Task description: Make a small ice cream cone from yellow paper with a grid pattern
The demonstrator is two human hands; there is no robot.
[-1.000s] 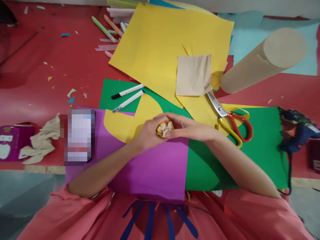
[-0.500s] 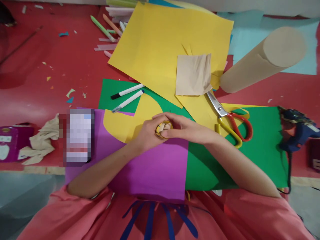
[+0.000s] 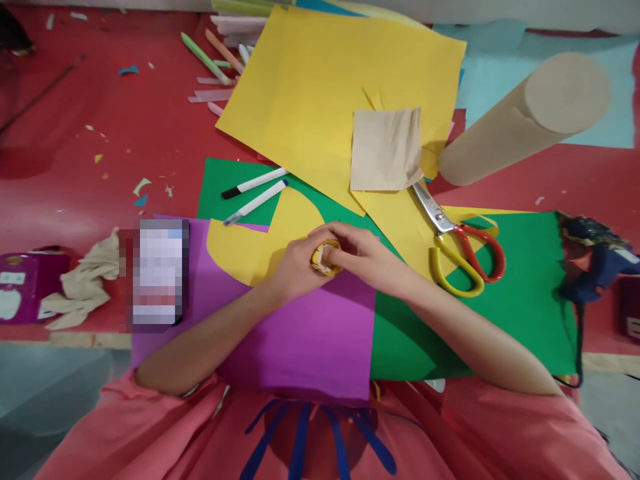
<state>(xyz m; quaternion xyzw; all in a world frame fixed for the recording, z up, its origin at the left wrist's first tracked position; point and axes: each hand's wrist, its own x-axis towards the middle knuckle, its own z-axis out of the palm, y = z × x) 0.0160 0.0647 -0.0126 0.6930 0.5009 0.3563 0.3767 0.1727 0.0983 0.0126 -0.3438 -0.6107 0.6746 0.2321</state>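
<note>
Both hands meet over the purple sheet [image 3: 300, 333]: the left hand [image 3: 295, 270] cups a small yellow paper ring [image 3: 325, 261] while the right hand [image 3: 367, 257] presses fingertips into it. Scissors [image 3: 457, 250] lie just right, on yellow and green paper

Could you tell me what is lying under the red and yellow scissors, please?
The scissors rest on yellow paper near the blades, and their handles lie over the green sheet. Whatever is beneath those sheets is covered.

One head-worn camera looks steeply down, close over the paper-strewn table [image 3: 75, 167].
</note>
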